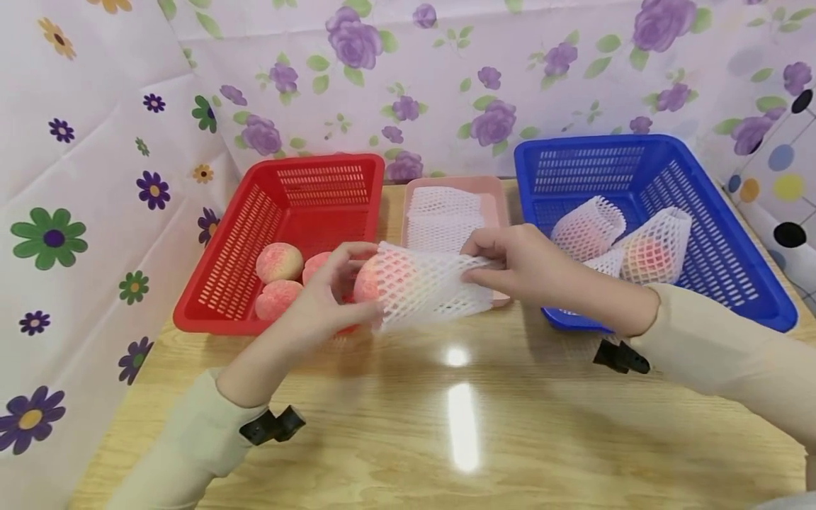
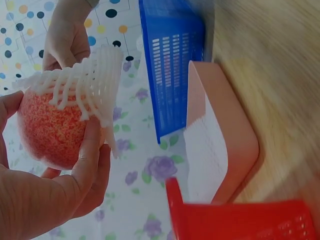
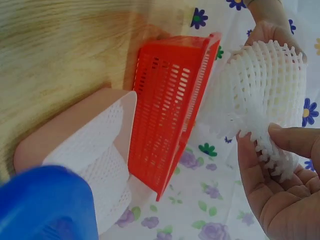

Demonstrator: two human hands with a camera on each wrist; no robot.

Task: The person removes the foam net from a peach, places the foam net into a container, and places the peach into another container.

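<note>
My left hand [image 1: 331,294] grips a pink peach [image 2: 52,127] by its uncovered end, fingers curled round it. A white foam net sleeve [image 1: 433,283] covers the rest of that peach and stretches toward the right. At the sleeve's other end, my right hand [image 1: 516,262] pinches the foam between thumb and fingers, as the right wrist view shows up close [image 3: 270,145]. Both hands hold the peach and sleeve above the wooden table, just in front of a shallow pink tray [image 1: 494,195] with white foam net sleeves [image 1: 443,219] in it.
On the left stands a red basket [image 1: 217,234] with several bare peaches [image 1: 279,262]. A blue basket [image 1: 644,142] on the right holds peaches in foam nets [image 1: 656,251]. Behind them hangs a flowered cloth [image 1: 440,92]. The wooden table [image 1: 382,425] extends toward me.
</note>
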